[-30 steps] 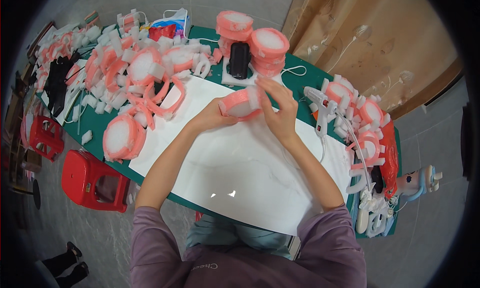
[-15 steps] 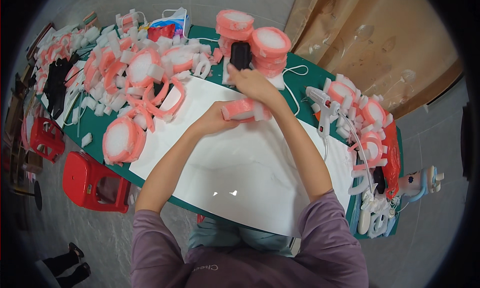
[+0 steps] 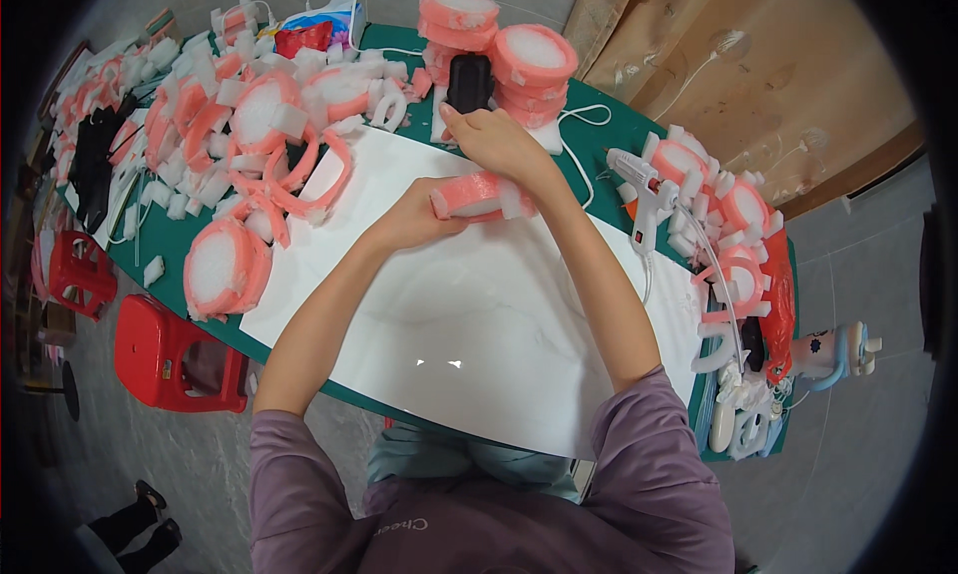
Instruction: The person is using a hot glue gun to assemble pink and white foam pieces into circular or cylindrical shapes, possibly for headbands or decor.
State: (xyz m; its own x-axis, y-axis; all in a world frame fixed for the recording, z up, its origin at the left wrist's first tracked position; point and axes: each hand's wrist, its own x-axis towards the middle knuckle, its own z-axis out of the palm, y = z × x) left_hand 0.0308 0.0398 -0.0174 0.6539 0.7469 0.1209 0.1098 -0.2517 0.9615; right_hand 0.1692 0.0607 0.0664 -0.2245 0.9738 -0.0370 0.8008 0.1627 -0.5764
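My left hand (image 3: 411,217) is closed around a ring-shaped piece of pink and white foam (image 3: 477,197), held above the white sheet. Just beyond it, my right hand (image 3: 494,143) reaches across with its fingers bent together. Its fingertips lie at the lower edge of a black, flat, rounded object (image 3: 469,83) propped upright; whether they touch it or hold something small is hidden. Round foam pieces wrapped in pink (image 3: 534,60) are stacked to the right of the black object, and another pink-and-white stack (image 3: 457,20) rises behind it.
A white sheet (image 3: 469,314) covers the near part of the green table (image 3: 614,135). Foam rings and white blocks (image 3: 264,115) crowd the left. A corded glue gun (image 3: 647,200) stands at right near more foam pieces (image 3: 743,205). A red stool (image 3: 165,359) is at lower left.
The whole view has shifted, so the table's contents appear slightly higher and further left. Both hands keep nearly the same place relative to the foam ring and the black object.
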